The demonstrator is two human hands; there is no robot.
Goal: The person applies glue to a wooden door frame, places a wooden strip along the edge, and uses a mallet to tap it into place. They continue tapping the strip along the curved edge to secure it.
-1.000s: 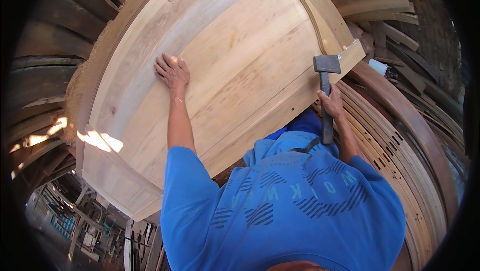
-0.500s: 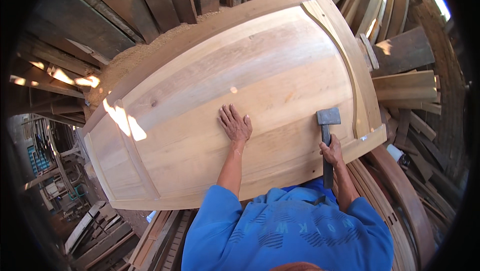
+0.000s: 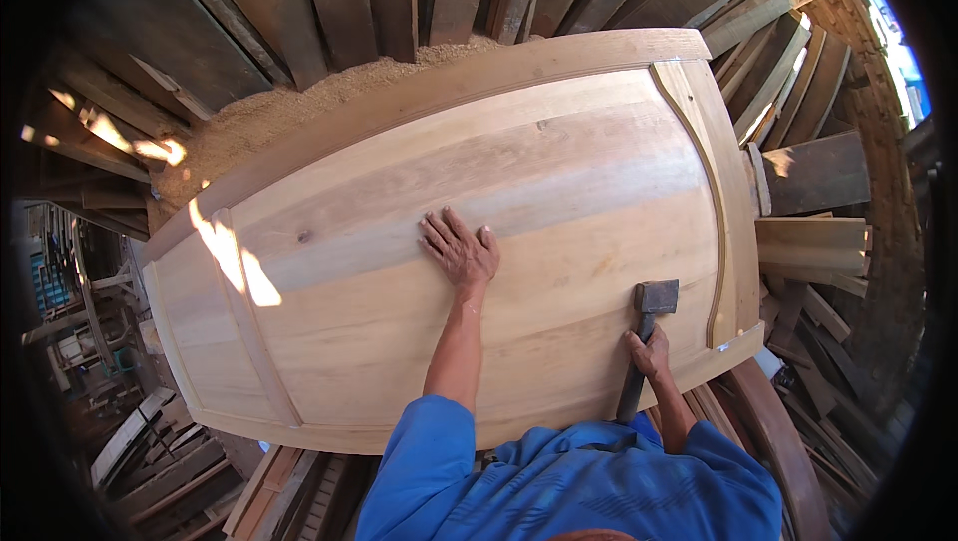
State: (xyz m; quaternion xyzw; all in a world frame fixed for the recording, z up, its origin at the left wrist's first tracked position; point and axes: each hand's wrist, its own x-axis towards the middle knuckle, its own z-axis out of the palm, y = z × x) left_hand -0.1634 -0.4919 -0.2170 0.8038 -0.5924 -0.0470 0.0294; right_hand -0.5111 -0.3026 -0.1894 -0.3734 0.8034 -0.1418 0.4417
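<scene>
A large pale wooden door (image 3: 559, 271) with framed panels lies flat in front of me. On its middle panel rests my left hand (image 3: 465, 254), palm down with the fingers spread. My right hand (image 3: 650, 352) is wrapped round the dark handle of a mallet (image 3: 657, 296) with a blocky grey head. The mallet is over the door's near right part, its head pointing away from me; whether it touches the wood I cannot tell. A curved strip of moulding (image 3: 711, 182) runs along the panel's right end, beside the end rail (image 3: 736, 212).
Dark boards (image 3: 349, 2) lean in a row beyond the door, with sawdust (image 3: 299, 107) heaped at their feet. More planks (image 3: 813, 177) are stacked to the right. Offcuts (image 3: 180, 461) lie at the lower left. A curved brown timber piece (image 3: 788, 451) is by my right arm.
The view has shifted, so the door appears lower. My left hand lies slightly farther across the panel. The mallet, still in my right hand, has tilted, its handle end swinging left.
</scene>
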